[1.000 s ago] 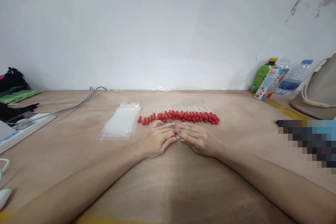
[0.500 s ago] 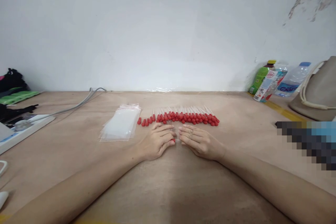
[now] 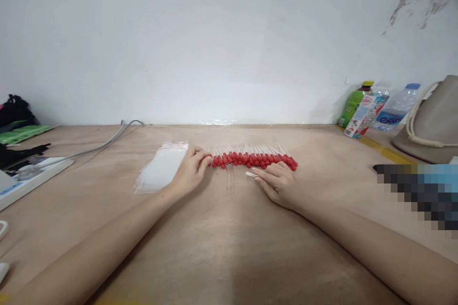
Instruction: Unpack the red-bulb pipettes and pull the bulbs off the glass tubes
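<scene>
The left hand [image 3: 192, 169] has been parted from the right hand [image 3: 282, 185]: a red, rounded, rubbery bulb [image 3: 209, 156] appears pinched by the left beside red-bulbed clear droppers [image 3: 255, 157]; a slim, clear, glassy tube [image 3: 251, 174] is clamped by the right, so both seem unjoined.

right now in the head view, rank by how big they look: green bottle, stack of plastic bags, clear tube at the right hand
1. Stack of plastic bags
2. Green bottle, partly hidden and farther back
3. Clear tube, partly covered by the right hand
</scene>
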The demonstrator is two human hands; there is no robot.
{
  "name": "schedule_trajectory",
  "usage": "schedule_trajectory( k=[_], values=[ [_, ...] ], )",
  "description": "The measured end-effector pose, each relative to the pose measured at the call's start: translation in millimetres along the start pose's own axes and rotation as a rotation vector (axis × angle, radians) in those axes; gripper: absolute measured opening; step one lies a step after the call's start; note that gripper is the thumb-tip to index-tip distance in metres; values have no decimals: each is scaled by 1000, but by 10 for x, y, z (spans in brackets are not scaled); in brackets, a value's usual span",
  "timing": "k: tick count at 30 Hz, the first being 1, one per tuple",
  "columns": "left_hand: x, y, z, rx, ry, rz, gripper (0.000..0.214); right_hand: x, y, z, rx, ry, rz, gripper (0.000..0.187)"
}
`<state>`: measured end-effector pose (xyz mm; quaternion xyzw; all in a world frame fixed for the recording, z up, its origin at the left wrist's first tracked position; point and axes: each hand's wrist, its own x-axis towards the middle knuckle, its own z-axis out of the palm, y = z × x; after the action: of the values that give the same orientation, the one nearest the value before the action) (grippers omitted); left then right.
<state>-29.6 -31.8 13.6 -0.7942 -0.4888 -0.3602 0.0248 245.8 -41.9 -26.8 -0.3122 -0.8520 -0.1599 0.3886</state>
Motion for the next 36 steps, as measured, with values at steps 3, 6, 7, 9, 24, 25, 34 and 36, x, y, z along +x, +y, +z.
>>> schedule_trajectory(
  k=[3, 6, 7, 9, 24, 25, 34, 36],
  values=[
    [132, -208, -92, 108, -36, -144, 26, 55, -110, 53, 66, -69, 105, 32],
    [175, -369, -169, 146, -121, -255, 29, 138, -226, 106, 118, -72, 154, 28],
    [172, -402, -184, 148, -131, -285, 31, 170, -259, 121, 110, -77, 153, 25],
    [154, -438, -194, 158, -137, -326, 31, 236, -316, 147, 61, -116, 137, 21],
    [84, -245, -97, 249, -66, -199, 16, 412, -565, 262, -95, -295, 155, 20],
    [75, -211, -82, 257, -66, -175, 13, 406, -575, 249, -87, -291, 160, 23],
    [-11, -123, 55, 395, -56, -11, 14, 355, -590, 181, 35, -274, 202, 35],
    [-16, -133, 65, 444, -41, -2, 15, 309, -561, 168, 67, -247, 201, 32]
  ],
)
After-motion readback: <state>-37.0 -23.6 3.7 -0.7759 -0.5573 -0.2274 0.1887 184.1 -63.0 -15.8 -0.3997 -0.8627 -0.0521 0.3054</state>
